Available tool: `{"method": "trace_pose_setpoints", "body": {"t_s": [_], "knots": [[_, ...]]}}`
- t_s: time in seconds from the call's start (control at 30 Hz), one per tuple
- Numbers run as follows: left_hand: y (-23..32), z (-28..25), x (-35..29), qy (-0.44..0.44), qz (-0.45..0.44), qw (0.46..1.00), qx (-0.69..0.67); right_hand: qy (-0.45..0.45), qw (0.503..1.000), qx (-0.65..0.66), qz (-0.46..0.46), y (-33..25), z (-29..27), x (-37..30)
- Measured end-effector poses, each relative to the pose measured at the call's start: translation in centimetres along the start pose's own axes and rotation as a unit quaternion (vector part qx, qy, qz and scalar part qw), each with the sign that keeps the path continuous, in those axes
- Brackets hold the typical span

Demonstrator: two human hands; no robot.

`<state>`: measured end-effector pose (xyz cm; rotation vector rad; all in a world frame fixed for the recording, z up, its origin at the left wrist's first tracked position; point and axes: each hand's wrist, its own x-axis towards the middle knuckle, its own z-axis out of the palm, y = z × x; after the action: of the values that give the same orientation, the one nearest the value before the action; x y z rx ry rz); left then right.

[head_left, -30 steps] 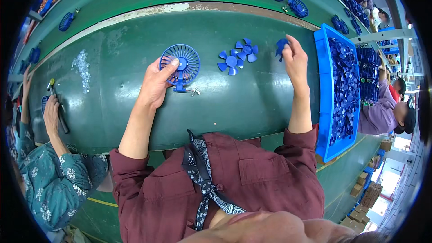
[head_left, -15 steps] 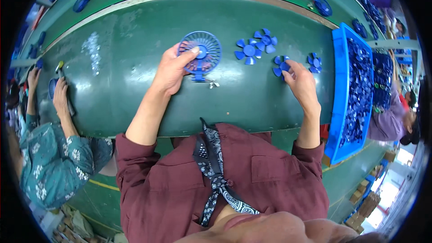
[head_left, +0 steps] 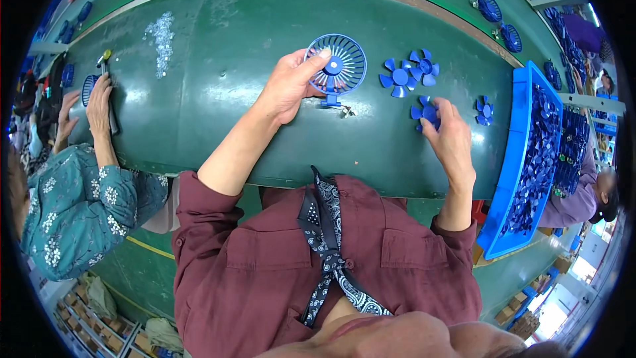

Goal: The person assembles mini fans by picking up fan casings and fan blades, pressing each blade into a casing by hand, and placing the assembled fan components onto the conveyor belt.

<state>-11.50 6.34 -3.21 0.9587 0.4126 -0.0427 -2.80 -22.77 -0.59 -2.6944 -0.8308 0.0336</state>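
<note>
My left hand (head_left: 291,83) grips a small blue fan (head_left: 346,76) by its round slotted cage, thumb on the front near the hub. Below the cage, a short blue bracket ends close to small metal pieces (head_left: 348,112). Thumb and fingers of my right hand (head_left: 454,136) close around the edge of a blue fan blade (head_left: 425,111), low over the green table; whether it touches the surface I cannot tell. Two more blades, a front one (head_left: 399,78) and one behind it (head_left: 424,67), lie close together just beyond. A single blade (head_left: 485,111) lies to the right of that hand.
A blue bin (head_left: 507,179) full of blue blades stands at the table's right end. Small clear pieces (head_left: 161,40) are scattered at the far left. A co-worker's hand (head_left: 99,103) is beside a hammer (head_left: 111,109) on the left. Blue fans (head_left: 489,8) lie beyond the table's raised edge.
The whole view has shifted, so the table's things sit farther right. My right hand has drawn its blade slightly left, toward the fan. My left hand still holds the fan.
</note>
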Motion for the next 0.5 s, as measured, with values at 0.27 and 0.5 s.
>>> {"method": "trace_pose_setpoints", "body": {"t_s": [0.27, 0.5], "knots": [[0.2, 0.2, -0.1, -0.015, -0.005, 1.000, -0.002, 0.089, 0.961, 0.129, -0.229, -9.4, -0.1, 4.3], [0.1, 0.5, -0.6, -0.006, 0.075, 0.997, 0.026, 0.052, 0.963, 0.109, -0.240, -12.5, 3.2, 7.1]]}}
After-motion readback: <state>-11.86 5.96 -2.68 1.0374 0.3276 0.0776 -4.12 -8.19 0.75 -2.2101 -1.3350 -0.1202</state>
